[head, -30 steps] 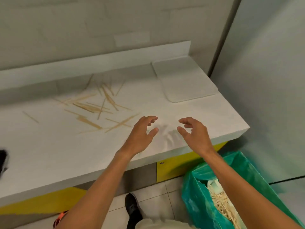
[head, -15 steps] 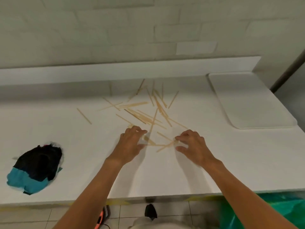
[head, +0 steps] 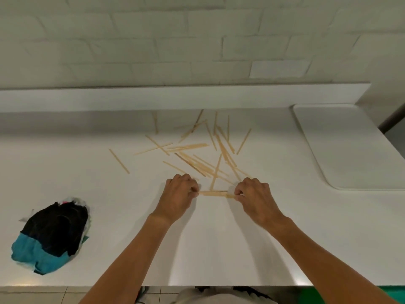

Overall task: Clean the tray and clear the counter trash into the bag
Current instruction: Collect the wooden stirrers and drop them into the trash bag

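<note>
Several thin wooden sticks (head: 197, 156) lie scattered on the white counter (head: 219, 238), spreading from the middle toward the back ledge. My left hand (head: 178, 197) and my right hand (head: 255, 198) sit at the near edge of the scatter, fingers curled. Between them a small bundle of sticks (head: 213, 193) lies crosswise, and each hand pinches one end of it. The white tray (head: 350, 148) lies flat at the back right of the counter, apart from both hands. Only a sliver of the green bag (head: 392, 296) shows at the bottom right edge.
A crumpled black and teal cloth (head: 51, 235) lies on the counter at the left. A raised white ledge (head: 175, 97) and a white brick wall close off the back. The counter's front edge runs along the bottom, with floor tiles below.
The view swung left from the bag to the sticks. Both hands moved forward onto the counter, closed their fingers and gathered a few sticks into a bundle held between them.
</note>
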